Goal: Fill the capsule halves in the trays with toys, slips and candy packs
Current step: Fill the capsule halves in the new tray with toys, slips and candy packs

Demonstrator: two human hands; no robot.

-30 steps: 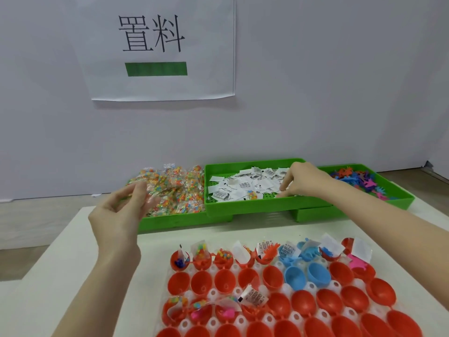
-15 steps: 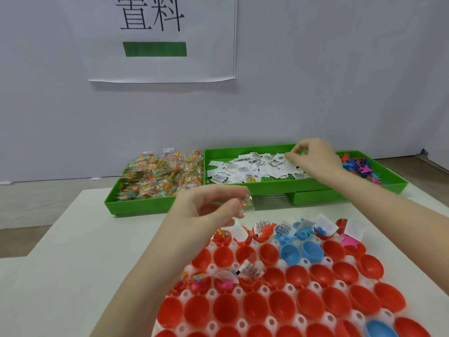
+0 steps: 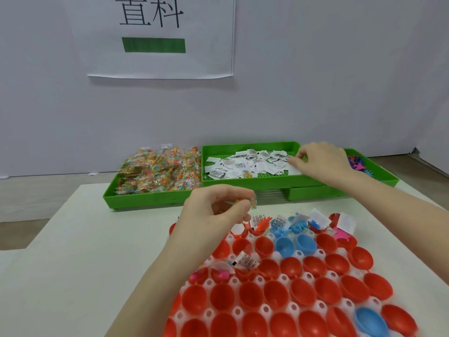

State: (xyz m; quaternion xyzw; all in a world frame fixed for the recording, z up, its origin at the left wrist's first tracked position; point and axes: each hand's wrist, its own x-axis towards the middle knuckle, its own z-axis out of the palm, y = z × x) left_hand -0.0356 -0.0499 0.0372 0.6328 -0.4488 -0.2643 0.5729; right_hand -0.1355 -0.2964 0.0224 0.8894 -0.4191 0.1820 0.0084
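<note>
Left hand (image 3: 216, 210) is hovering over the far-left corner of the capsule tray (image 3: 320, 305), fingers curled and pinching a small candy pack (image 3: 251, 202) between thumb and fingertips. Right hand (image 3: 320, 161) is reaching into the middle green tray (image 3: 247, 183), fingertips pinching at the paper slips (image 3: 245, 164) near its right end; which slip it has, cannot tell. Candy packs (image 3: 160, 170) are sitting heaped in the left green tray (image 3: 145, 199); toys (image 3: 357, 164) are showing in the right green tray (image 3: 386, 180), partly hidden behind the right arm. On the white bench (image 3: 85, 263), red capsule halves (image 3: 274, 295) are filling most tray sockets, with a few blue capsule halves (image 3: 306, 244) among them. Far-row halves are already holding slips and toys; most near rows are sitting open. A paper sign (image 3: 155, 37) is hanging on the wall.
</note>
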